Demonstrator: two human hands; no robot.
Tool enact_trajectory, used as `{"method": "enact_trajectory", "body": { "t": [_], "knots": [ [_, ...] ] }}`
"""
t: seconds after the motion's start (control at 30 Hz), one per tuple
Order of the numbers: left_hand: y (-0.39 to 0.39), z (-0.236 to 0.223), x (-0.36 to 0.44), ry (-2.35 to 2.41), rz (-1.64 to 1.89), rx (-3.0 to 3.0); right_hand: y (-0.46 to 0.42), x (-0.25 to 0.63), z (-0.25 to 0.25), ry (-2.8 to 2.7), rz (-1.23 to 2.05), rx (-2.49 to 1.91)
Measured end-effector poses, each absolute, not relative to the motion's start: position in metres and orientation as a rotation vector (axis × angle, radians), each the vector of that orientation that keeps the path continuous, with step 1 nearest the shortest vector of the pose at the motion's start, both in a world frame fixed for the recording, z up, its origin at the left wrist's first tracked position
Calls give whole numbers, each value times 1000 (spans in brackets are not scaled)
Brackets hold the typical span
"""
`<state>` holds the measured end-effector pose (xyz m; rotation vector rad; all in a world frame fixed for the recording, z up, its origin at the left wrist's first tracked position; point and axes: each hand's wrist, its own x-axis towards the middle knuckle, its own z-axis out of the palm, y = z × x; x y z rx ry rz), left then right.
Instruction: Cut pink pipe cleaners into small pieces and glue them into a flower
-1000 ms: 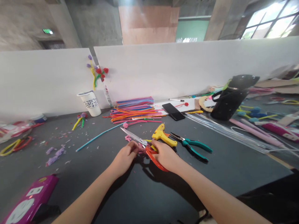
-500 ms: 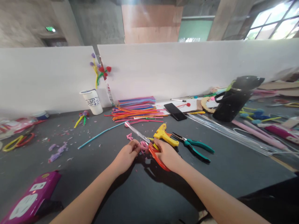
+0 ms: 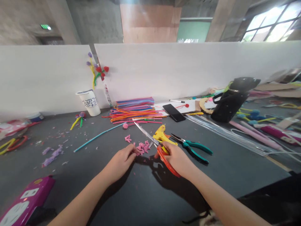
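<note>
In my right hand (image 3: 176,157) is a pair of scissors (image 3: 166,160) with red and yellow handles, its long blades pointing up and to the left. My left hand (image 3: 121,161) has its thumb and fingers pinched together at the left edge of a small heap of pink fuzzy cuttings (image 3: 144,147). Whatever is between those fingertips is hidden. A few more pink pieces (image 3: 128,138) lie just beyond. Behind the blades, a light-blue pipe cleaner (image 3: 98,137) ends in a pink ball (image 3: 125,126). The yellow glue gun (image 3: 162,134) lies beside the scissors.
Green-handled pliers (image 3: 196,149) lie right of the glue gun. Pipe cleaners (image 3: 134,113) are stacked behind, near a phone (image 3: 174,112). A paper cup (image 3: 90,103) stands back left, a black jug (image 3: 231,103) back right. A purple power strip (image 3: 28,201) sits front left.
My right hand has drawn the scissors slightly right, away from my left hand. The two hands are further apart, and more of the pink heap shows between them.
</note>
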<state>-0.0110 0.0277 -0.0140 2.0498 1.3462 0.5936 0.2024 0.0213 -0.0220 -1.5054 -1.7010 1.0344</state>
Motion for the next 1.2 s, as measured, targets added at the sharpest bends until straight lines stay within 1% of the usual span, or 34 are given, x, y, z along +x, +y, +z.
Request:
{"method": "enact_trajectory", "body": {
  "t": [0.2,0.5,0.73,0.93,1.0,1.13,1.2],
  "knots": [
    [30,-20,-10,1371,601,2067,20,195,-27,-1828,977,-1454],
    [29,-18,-14,1365,501,2112,41,168,-25,-1941,920,-1413],
    [24,-13,-13,1370,426,2220,44,169,-28,-1988,856,-1446],
    [14,-1,-13,1132,284,2259,41,169,-27,-1957,867,-1437],
    [15,0,-15,1125,309,2199,41,168,-27,-1924,875,-1435],
    [24,-6,-19,1322,499,2147,40,174,-26,-1809,904,-1420],
    [26,-10,-19,1346,542,2152,39,181,-25,-1736,941,-1411]
  ]
}}
